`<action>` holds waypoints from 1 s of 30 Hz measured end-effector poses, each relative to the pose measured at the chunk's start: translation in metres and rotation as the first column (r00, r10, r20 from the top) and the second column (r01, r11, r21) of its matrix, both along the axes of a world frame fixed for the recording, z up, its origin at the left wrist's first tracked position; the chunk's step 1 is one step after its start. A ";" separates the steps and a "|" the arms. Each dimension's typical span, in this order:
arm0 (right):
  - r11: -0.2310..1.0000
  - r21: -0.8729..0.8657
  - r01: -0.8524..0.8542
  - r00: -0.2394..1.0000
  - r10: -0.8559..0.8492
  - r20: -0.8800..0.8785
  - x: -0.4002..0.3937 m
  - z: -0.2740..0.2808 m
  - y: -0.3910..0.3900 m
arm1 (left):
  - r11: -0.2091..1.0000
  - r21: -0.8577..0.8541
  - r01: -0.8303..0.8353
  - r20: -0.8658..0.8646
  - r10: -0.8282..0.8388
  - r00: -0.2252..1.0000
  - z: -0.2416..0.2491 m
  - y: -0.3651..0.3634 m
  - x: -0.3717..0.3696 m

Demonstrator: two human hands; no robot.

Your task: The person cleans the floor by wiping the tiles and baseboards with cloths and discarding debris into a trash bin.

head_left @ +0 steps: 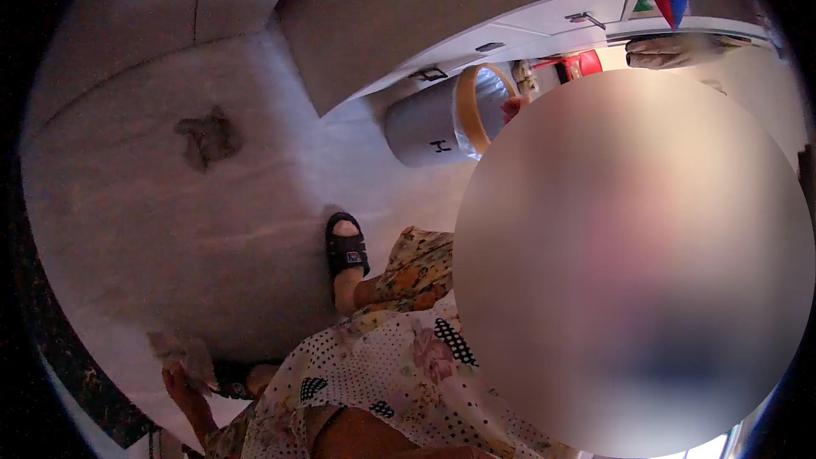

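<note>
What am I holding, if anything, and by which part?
Your left hand appears to hold a crumpled pale sheet by its lower edge in the picture; paper or cloth, I cannot tell. Whether anything else is held is unclear.

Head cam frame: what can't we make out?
All head view:
- Right hand: mostly or wholly behind the large blur; unclear whether the reddish shape at the bin is its fingers.
- Pale thing at the left hand: dim, material unclear.
- Dark thing on the floor: too murky to identify.
</note>
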State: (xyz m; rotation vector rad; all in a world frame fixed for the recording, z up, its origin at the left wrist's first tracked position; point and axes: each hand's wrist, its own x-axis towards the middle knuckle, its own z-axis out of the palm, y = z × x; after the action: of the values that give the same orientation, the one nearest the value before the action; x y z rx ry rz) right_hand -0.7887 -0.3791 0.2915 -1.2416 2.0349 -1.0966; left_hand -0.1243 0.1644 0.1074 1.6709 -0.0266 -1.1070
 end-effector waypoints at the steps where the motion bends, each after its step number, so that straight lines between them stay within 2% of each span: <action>1: 0.999 0.019 -0.048 0.999 0.048 -0.010 -0.001 0.000 -0.002 | 1.000 -0.001 0.000 -0.019 0.000 1.000 -0.008 0.008 0.003; 3: 0.998 -0.043 0.051 0.994 -0.055 -0.099 0.004 -0.004 -0.007 | 1.000 -0.002 0.001 -0.057 -0.001 0.998 -0.031 0.030 0.013; 4: 0.992 -0.076 0.098 0.984 -0.108 -0.141 0.007 -0.005 -0.009 | 0.999 0.003 0.032 -0.044 -0.032 0.999 -0.024 0.028 0.012; 6: 0.994 -0.108 0.029 0.928 -0.067 -0.367 -0.017 -0.017 -0.019 | 0.995 0.018 0.093 -0.019 -0.093 0.995 -0.006 0.019 0.008; 9: 0.997 -0.060 -0.044 0.779 -0.003 -0.628 -0.001 -0.012 -0.009 | 0.982 0.038 -0.183 0.029 0.182 0.983 -0.025 0.028 -0.001; 11: 0.991 -0.001 -0.132 0.673 0.088 -0.734 0.001 -0.015 -0.006 | 0.992 -0.009 -0.126 -0.046 0.126 0.991 -0.025 0.030 0.001; 13: 0.961 0.060 -0.271 0.566 0.209 -0.798 -0.010 -0.024 -0.011 | 0.999 -0.024 -0.049 -0.108 0.046 0.993 -0.022 0.028 0.003; 15: 0.954 0.168 -0.248 0.627 0.290 -0.723 -0.010 -0.037 -0.008 | 0.999 -0.004 0.052 -0.158 -0.052 0.986 -0.010 0.024 0.007; 16: 0.955 0.201 -0.218 0.649 0.296 -0.701 -0.002 -0.035 -0.008 | 1.000 -0.022 0.007 -0.133 -0.010 0.991 -0.017 0.030 0.007; 18: 0.960 0.248 -0.131 0.685 0.268 -0.677 0.017 -0.021 -0.011 | 0.995 -0.062 -0.084 -0.082 0.078 0.994 -0.039 0.039 0.005; 19: 0.963 0.261 -0.071 0.698 0.234 -0.676 0.021 -0.015 -0.011 | 0.998 -0.024 -0.054 -0.073 0.052 0.996 -0.034 0.039 0.006; 22: 0.989 0.140 -0.039 0.634 0.133 -0.762 0.006 -0.008 -0.026 | 0.998 0.059 -0.011 -0.072 0.015 0.997 -0.008 0.023 0.003; 23: 0.961 0.180 -0.212 0.353 0.247 -0.903 -0.028 -0.027 -0.039 | 0.997 0.068 -0.025 -0.084 0.031 0.996 0.001 0.012 -0.001; 24: 0.896 0.265 -0.356 0.025 0.293 -0.956 -0.058 -0.048 -0.049 | 0.996 0.081 -0.038 -0.098 0.046 0.994 0.008 0.008 -0.002; 26: 0.854 0.268 -0.446 -0.141 0.229 -0.963 -0.056 -0.062 -0.050 | 0.988 0.095 -0.119 -0.066 0.126 0.990 -0.026 0.030 0.002; 28: 0.930 0.049 -0.364 0.192 0.126 -0.973 0.005 -0.040 -0.027 | 0.986 0.058 -0.155 -0.051 0.158 0.986 -0.039 0.043 -0.001; 30: 0.974 -0.058 -0.219 0.380 0.031 -0.925 0.043 -0.017 -0.019 | 0.992 -0.027 -0.126 -0.055 0.124 0.991 -0.040 0.046 -0.001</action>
State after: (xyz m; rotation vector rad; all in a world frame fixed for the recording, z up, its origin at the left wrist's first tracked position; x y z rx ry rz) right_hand -0.7458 -0.3982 0.2741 -2.4781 2.5226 -0.4598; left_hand -0.1250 0.2108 0.0676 1.5928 0.0938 -1.0513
